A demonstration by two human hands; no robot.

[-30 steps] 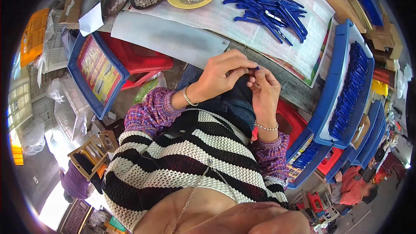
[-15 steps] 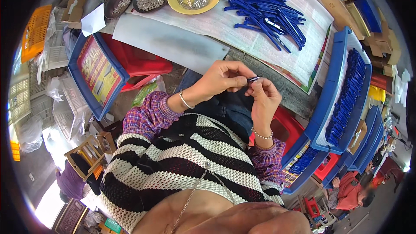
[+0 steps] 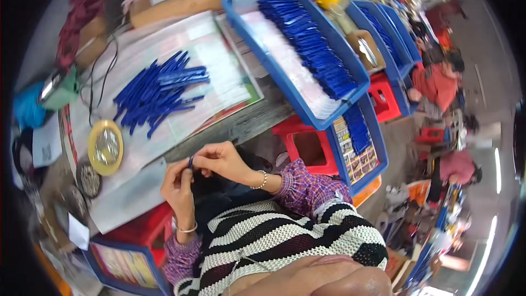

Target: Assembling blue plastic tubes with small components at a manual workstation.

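Note:
My left hand [image 3: 178, 183] and my right hand [image 3: 223, 161] meet over my lap in front of the bench edge. Fingertips of both are pinched on a slim dark blue piece [image 3: 190, 162], mostly hidden by the fingers, so its exact kind is unclear. Beyond them a loose pile of slim blue plastic pieces [image 3: 156, 90] lies on the paper-covered bench [image 3: 189, 35]. Left of the pile stands a yellow dish [image 3: 93, 148] with shiny metal bits in it. A dark bowl [image 3: 87, 180] of small silvery parts is beside it.
A large blue tray [image 3: 255, 57] at the right holds rows of blue pieces. Below it, another blue tray [image 3: 382, 164] stands near a red stool [image 3: 329, 153]. A third blue tray [image 3: 156, 263] is at lower left. Other people [image 3: 441, 85] sit further right.
My view has swung to the right, so bench and trays appear shifted left and turned. Both hands still pinch the small blue piece together.

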